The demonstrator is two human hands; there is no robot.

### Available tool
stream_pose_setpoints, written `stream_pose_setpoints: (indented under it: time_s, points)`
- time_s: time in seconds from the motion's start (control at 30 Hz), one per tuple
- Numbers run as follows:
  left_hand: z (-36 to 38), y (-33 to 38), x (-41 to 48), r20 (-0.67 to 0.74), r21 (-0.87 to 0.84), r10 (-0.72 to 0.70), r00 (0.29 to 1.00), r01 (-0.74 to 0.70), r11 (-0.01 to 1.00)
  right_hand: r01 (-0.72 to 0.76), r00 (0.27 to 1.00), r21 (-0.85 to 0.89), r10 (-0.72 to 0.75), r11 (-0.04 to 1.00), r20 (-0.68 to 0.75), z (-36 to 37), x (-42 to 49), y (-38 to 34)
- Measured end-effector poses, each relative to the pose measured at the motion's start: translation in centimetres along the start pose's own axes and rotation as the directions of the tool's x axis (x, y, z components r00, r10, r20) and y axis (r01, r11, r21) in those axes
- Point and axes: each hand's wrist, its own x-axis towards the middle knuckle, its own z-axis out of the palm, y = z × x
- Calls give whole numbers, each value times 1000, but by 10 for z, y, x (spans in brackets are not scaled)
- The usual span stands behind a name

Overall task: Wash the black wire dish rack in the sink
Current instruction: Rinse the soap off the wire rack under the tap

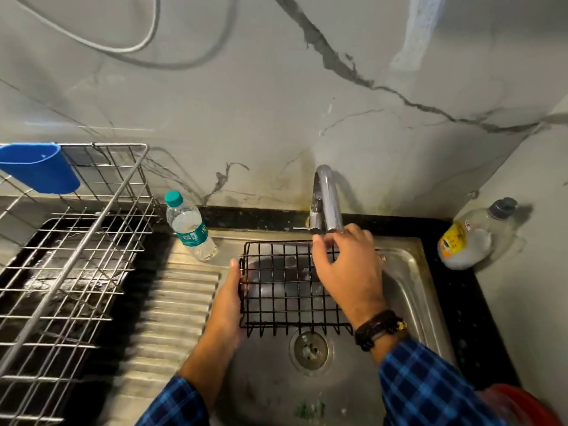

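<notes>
Plaid sleeves (430,385) fwd. L hand (229,299) grips black wire dish rack (285,302) left edge; R hand (347,265) loose, empty, nearer faucet (326,195).

I see L hand (229,299) low-left, thumb on top, fingers curled under rack (285,290) edge, gripping. R hand (344,265) reached fwd, fingers spread, loosely bent, holding nothing. Plaid sleeves (430,385) both forearms; dark band (378,329) on R wrist.

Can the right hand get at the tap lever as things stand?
Likely yes. The right hand is open and holds nothing, right by the tap lever, with nothing between them. The left hand holds the rack.
</notes>
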Motion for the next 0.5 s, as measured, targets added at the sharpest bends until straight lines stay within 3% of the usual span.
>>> stream_pose_setpoints:
  time_s: [0.13,0.23,0.37,0.5]
  points:
    - [-2,4,-8,33,54,174,984,-176,983,-106,994,-50,105,993,-39,-3,-18,-4]
    - [-2,-1,-8,69,184,323,944,-330,926,-138,982,-229,163,964,95,-4,-19,-13]
    - [6,-1,-13,92,212,472,877,-481,851,112,965,-133,-76,985,252,-7,-32,-54]
    - [9,-5,-23,24,44,456,890,-456,889,409,861,-22,-378,912,341,-8,-40,-75]
